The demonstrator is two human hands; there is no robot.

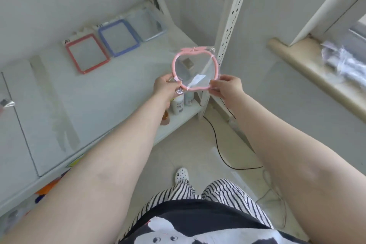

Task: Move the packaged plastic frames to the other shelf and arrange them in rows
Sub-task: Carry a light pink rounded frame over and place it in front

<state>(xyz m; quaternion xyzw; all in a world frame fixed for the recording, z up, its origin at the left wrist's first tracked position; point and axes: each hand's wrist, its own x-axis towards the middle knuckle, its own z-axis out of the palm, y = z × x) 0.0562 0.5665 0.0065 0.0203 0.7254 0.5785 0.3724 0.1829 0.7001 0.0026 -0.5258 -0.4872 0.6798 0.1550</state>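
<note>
I hold a pink apple-shaped frame (195, 69) in its clear wrapper out in front of me, above the near right edge of a white shelf (111, 97). My left hand (166, 86) pinches the frame's lower left rim, fingers curled round plastic and wrapper. My right hand (227, 87) pinches the lower right rim the same way. The frame is in the air, touching nothing but my hands.

On the shelf, toward the far side, three rectangular packaged frames lie flat in a row: a red frame (87, 53) on the left, a blue frame (118, 37) beside it, and a pale frame (146, 24) farthest right.

To set this one down well, I judge I should keep it level, lower it flat, and start a second row nearer to me, lined up with the first. The wrapper looks slippery, so I should hold the rim, not the loose film.

The shelf top is smooth and pale. A perforated white upright (231, 25) stands at its right end. Small bottles (182, 103) sit on a lower level. Beyond, on the right, there is a window sill (316, 77); a dark cable (223, 156) trails across the tiled floor.
</note>
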